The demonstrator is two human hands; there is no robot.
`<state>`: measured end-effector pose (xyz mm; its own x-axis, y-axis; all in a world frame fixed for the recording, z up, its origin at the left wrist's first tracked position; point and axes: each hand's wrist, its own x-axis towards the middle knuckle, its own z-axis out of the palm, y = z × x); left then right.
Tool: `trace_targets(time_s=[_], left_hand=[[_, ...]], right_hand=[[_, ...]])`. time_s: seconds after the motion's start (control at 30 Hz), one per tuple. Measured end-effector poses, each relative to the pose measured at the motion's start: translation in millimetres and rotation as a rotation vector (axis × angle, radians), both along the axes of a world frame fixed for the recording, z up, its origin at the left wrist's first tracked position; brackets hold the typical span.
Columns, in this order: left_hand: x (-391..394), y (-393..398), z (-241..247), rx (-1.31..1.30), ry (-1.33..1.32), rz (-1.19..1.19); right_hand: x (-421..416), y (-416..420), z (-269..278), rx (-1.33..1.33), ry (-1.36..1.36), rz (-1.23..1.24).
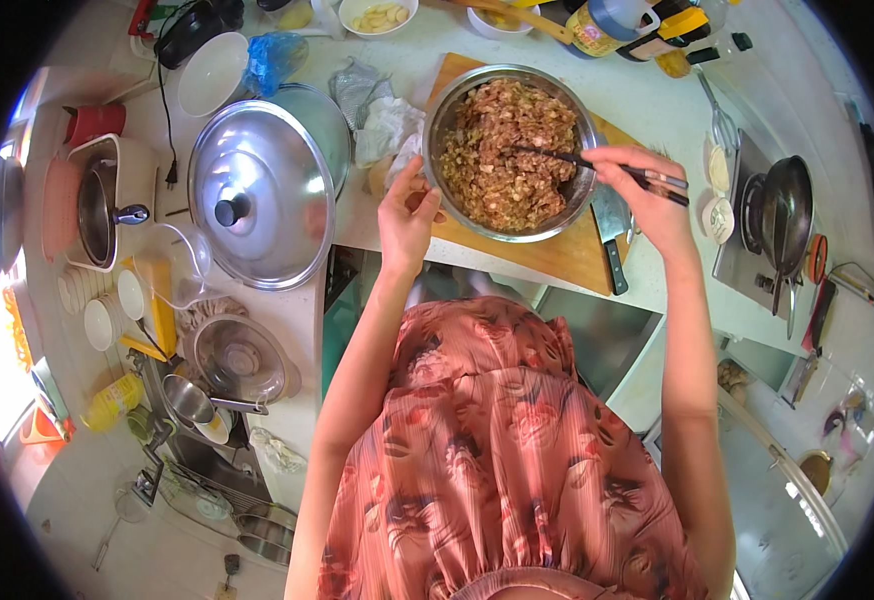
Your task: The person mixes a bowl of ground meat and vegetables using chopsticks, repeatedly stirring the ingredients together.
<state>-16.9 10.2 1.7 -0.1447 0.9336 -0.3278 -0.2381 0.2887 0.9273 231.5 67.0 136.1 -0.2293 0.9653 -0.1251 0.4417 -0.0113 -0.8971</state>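
Note:
A stainless steel bowl (508, 237) holds a minced meat mixture (515, 142) with green bits through it. It stands on a wooden cutting board (549, 259). In my right hand (650, 184), at the bowl's right side, is a pair of dark chopsticks (575, 158), their tips in the mince. My left hand (409, 217) is at the bowl's left rim, index finger raised and thumb tip against the rim; whether it grips the rim is unclear. A black-handled cleaver (614, 259) lies on the board's right side, its blade partly hidden under the bowl.
Left of the board are a large steel lid (264, 217), crumpled white paper (388, 131) and a blue plastic bag (275, 60). Bottles (602, 34) and small bowls (379, 19) line the back. A wok (786, 210) sits on the stove at right; the sink (219, 465) is lower left.

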Motion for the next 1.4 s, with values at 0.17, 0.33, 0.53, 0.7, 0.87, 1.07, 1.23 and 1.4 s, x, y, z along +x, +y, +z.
trace_targets(time_s=[0.17, 0.33, 0.53, 0.7, 0.87, 1.07, 1.23, 1.4], left_hand=[[1.5, 3.9, -0.1, -0.015, 0.019, -0.045], [-3.5, 0.5, 0.0, -0.031, 0.03, -0.043], [0.9, 5.1, 0.7, -0.008, -0.004, -0.051], [-2.1, 4.3, 2.6, -0.039, 0.034, -0.052], [-4.1, 2.7, 4.0, -0.024, 0.018, -0.075], [-1.0, 4.7, 4.9, -0.036, 0.02, -0.078], [-3.5, 2.8, 0.4, -0.015, 0.008, -0.077], [-3.5, 2.1, 0.2, -0.031, 0.019, -0.069]], right_hand=[[-34.1, -23.6, -46.8, 0.021, -0.023, 0.046], [-13.7, -33.5, 5.0, -0.029, -0.077, 0.105], [-29.1, -43.3, -40.1, 0.216, 0.027, -0.132], [-31.5, -64.3, -12.4, 0.122, -0.047, 0.048], [8.9, -82.8, 8.6, 0.189, -0.022, -0.262], [-5.9, -81.1, -30.3, -0.063, 0.004, -0.62], [-35.2, -64.9, -58.4, -0.047, 0.232, -0.752], [-53.8, -41.0, -72.5, -0.058, 0.381, -0.683]])
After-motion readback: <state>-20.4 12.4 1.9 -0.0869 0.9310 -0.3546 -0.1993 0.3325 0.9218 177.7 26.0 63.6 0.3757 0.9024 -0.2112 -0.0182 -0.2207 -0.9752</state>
